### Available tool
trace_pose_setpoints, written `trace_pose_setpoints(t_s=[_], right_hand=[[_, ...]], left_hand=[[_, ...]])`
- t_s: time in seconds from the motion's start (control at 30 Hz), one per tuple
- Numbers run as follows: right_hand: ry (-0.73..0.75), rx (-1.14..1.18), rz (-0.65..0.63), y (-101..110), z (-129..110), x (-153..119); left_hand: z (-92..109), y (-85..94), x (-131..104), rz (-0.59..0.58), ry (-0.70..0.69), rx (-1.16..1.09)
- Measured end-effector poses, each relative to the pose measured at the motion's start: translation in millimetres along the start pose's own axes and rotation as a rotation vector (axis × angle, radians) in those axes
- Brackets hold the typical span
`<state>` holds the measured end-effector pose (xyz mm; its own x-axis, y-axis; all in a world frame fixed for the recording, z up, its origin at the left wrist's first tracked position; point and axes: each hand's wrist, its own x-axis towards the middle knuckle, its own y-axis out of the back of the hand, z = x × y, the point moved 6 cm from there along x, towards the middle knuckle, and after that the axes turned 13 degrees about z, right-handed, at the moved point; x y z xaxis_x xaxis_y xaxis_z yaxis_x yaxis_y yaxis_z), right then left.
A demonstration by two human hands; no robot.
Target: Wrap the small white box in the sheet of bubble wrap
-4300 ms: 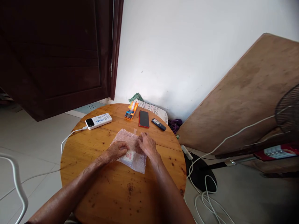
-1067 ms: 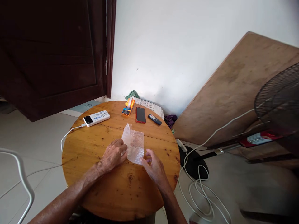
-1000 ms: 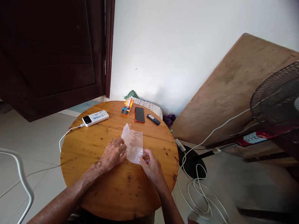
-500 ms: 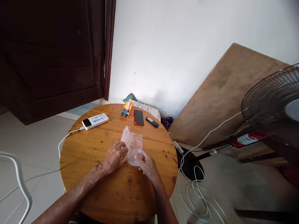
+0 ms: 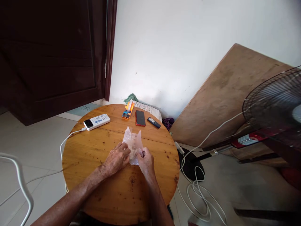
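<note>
Near the round table's (image 5: 94, 175) centre, left hand (image 5: 116, 159) and right hand (image 5: 145, 161) each pinch the bubble wrap (image 5: 133, 145), judged light, limp, crushable; best held by its edges.

Near half of the surface (image 5: 117, 194) is lying bare; hands could pass freely there. Both hands, left (image 5: 115, 158) and right (image 5: 145, 161), are sitting mid-surface around the wrap (image 5: 133, 145). Far edge is blocked by a row: power bank (image 5: 97, 121), tape (image 5: 128, 110), phone (image 5: 140, 118), remote (image 5: 154, 122). Cable (image 5: 68, 138) is trailing off the left rim. Fan (image 5: 275, 103) is standing well apart to the right.
</note>
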<state>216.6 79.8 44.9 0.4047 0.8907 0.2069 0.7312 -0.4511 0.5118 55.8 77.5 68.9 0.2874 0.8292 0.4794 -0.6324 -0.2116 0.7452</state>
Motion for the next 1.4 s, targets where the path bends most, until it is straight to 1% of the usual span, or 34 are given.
trace_pose_setpoints(t_s=[0.07,0.13,0.23,0.33,0.47,0.6,0.67,0.77,0.83,0.93,1.07,1.2,1.3,1.4], right_hand=[[-0.03,0.14,-0.011,-6.1,-3.8,-0.5],[-0.019,0.221,-0.018,-11.0,-9.6,-1.6],[0.035,0.204,-0.03,-15.5,-19.4,-2.8],[0.076,0.159,-0.053,-18.2,-26.1,-3.4],[0.044,0.197,-0.101,-19.9,-24.9,-6.0],[0.023,0.259,-0.19,-20.6,-22.8,-12.5],[0.054,0.254,-0.228,-20.7,-24.7,-16.0],[0.156,0.165,-0.224,-19.8,-29.5,-20.0],[0.226,0.097,-0.219,-20.1,-32.3,-22.4],[0.283,0.065,-0.218,-19.9,-33.2,-24.2],[0.28,0.167,-0.237,-17.3,-30.8,-23.1],[0.162,0.314,-0.3,-14.7,-25.5,-16.2],[0.102,0.318,-0.227,-5.7,-19.8,-0.7],[0.139,0.225,-0.176,2.5,-16.8,20.0]], left_hand=[[0.2,-1.4,0.4,-0.002,-0.006,0.021],[0.3,-2.8,1.3,-0.008,-0.008,0.042],[0.1,-3.7,2.5,-0.022,0.001,0.044],[-1.4,-4.2,2.7,-0.031,0.032,-0.003],[-4.0,-5.5,1.9,-0.004,0.07,-0.08],[-8.9,-5.5,0.1,0.025,0.135,-0.177],[-12.2,-3.0,-1.3,0.047,0.169,-0.272],[-20.2,3.7,-3.3,0.125,0.255,-0.402],[-25.2,6.0,-3.9,0.175,0.319,-0.423],[-27.0,1.0,-2.5,0.175,0.369,-0.378],[-25.3,-9.8,2.7,0.154,0.359,-0.306],[-24.5,-14.7,6.3,0.123,0.322,-0.219],[-21.5,-13.0,6.7,0.115,0.262,-0.171],[-18.1,-8.5,5.2,0.158,0.204,-0.157]])
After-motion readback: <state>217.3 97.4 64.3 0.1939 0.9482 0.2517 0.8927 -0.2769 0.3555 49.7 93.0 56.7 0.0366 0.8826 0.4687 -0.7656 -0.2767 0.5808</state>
